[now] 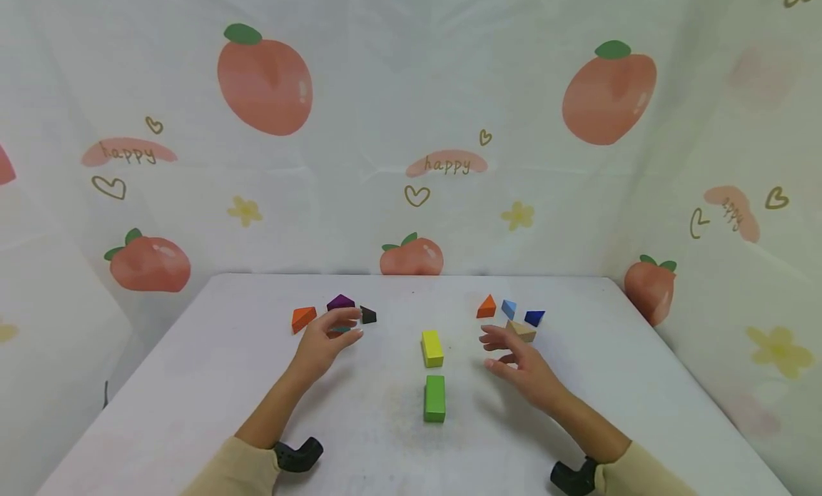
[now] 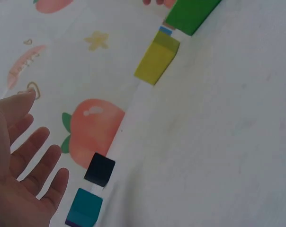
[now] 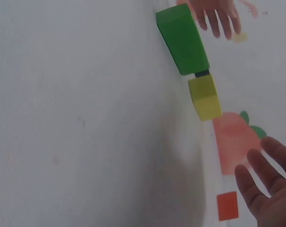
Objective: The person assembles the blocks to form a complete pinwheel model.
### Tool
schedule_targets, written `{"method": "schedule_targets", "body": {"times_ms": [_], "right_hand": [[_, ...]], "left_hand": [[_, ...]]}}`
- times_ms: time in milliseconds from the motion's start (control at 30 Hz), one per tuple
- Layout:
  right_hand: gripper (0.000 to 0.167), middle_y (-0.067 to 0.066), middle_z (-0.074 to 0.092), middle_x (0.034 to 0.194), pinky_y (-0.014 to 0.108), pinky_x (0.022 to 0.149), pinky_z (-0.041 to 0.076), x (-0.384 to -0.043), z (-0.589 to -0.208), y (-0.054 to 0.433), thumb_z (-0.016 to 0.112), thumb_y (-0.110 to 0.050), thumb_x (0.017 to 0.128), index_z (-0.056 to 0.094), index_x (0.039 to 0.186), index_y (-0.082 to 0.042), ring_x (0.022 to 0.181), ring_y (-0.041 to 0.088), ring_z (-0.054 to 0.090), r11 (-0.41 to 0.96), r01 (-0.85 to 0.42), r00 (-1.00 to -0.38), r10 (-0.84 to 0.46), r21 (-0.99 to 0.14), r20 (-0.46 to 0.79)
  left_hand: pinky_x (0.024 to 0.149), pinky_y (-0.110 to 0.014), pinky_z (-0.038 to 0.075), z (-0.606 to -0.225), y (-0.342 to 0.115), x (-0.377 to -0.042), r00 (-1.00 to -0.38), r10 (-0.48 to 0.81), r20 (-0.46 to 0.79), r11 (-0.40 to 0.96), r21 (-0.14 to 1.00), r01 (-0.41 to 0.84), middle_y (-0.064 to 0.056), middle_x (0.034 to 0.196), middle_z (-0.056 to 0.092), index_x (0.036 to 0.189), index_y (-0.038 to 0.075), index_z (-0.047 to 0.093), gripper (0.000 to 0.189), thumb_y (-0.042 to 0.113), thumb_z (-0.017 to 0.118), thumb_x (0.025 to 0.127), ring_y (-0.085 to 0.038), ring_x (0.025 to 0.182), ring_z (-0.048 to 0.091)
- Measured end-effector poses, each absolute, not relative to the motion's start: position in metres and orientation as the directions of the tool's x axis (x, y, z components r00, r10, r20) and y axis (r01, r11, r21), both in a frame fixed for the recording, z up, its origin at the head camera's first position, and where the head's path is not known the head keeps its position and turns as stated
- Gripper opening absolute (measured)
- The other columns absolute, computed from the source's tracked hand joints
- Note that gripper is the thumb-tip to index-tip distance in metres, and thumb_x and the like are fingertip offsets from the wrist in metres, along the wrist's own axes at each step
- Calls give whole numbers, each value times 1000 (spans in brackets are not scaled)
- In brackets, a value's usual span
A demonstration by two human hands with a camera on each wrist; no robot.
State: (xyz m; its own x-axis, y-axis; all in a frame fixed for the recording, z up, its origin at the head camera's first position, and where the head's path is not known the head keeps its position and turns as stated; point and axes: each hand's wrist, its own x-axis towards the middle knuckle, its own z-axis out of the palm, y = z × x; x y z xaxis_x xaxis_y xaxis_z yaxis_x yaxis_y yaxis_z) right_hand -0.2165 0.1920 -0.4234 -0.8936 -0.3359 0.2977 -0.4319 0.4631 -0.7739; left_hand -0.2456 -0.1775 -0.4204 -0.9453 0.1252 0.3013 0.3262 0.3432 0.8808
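A smooth, oblong green block [image 1: 434,399] and yellow block [image 1: 432,349] lie between an empty left hand [image 1: 321,344] and right hand [image 1: 528,371], fingers loosely spread.

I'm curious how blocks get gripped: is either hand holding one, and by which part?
Nothing is held: the left hand and the right hand are both empty.

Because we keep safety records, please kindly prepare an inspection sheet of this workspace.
Surface: white table, faint marks.
Job's things: green block, yellow block in the middle; small blocks in two groups, left and right.
Clutter: nothing seen besides blocks.
Hands: left hand near teal block, right hand near tan block; both hold nothing.
Cables: thin dark strand by table's left edge; perhaps cable, cannot tell.
Surroundings: white backdrop with peach prints.
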Motion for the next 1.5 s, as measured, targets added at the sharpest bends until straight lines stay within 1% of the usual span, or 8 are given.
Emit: {"method": "schedule_targets", "body": {"times_ms": [100,200,333,500,667,867,1267,1500], "right_hand": [[51,16,60,126,34,88,51,-215,-423,187,64,-11,93,48,141,-13,116,30,56,455,-420,-891,-370,-785,262],[51,17,58,129,35,90,50,-213,-422,183,63,-12,94,46,142,-13,116,32,56,435,-410,-883,-411,-801,229],[51,18,56,131,41,92,49,-211,-423,179,61,-13,95,44,143,-13,118,35,54,410,-406,-866,-459,-817,199],[52,15,55,134,44,94,47,-209,-425,174,61,-17,95,43,144,-13,121,34,52,413,-378,-859,-490,-829,147],[56,15,50,141,44,96,45,-206,-426,166,61,-21,96,40,147,-11,126,32,49,421,-303,-860,-507,-855,56],[60,14,46,144,39,96,46,-202,-428,160,64,-24,95,39,147,-11,127,33,47,419,-241,-852,-524,-875,-17],[68,9,53,137,49,97,44,-197,-433,150,74,-31,87,46,143,-8,119,28,51,480,-277,-847,-532,-833,-25],[72,5,54,135,50,99,44,-195,-437,148,76,-36,84,46,143,-7,119,25,50,535,-298,-844,-534,-791,-44]], "left_hand": [[90,-26,48,-415,-167,-242,-952,131,276,352,885,305,-17,121,63,126,3,61,35,10,68,92,-34,113,58],[94,-37,49,-406,-156,-235,-955,149,257,348,890,294,-17,120,63,125,0,61,35,6,67,92,-37,114,56],[96,-44,48,-414,-147,-239,-956,163,246,340,895,288,-14,123,62,127,3,61,36,9,68,91,-34,115,57],[95,-43,50,-434,-139,-250,-966,152,211,336,908,251,-13,128,59,129,10,61,41,13,71,90,-27,115,58],[94,-43,50,-439,-130,-251,-973,147,176,353,910,218,-10,133,56,133,14,59,45,14,72,89,-28,118,57],[96,-45,48,-441,-117,-252,-972,174,156,382,899,213,-5,134,55,133,19,58,47,16,72,89,-27,119,55],[97,-46,47,-443,-99,-258,-944,307,119,463,848,258,-6,137,56,138,17,55,52,27,72,90,-30,123,52],[96,-46,48,-448,-97,-263,-933,338,122,559,772,303,-7,134,57,138,18,56,57,33,75,86,-28,117,56]]}}
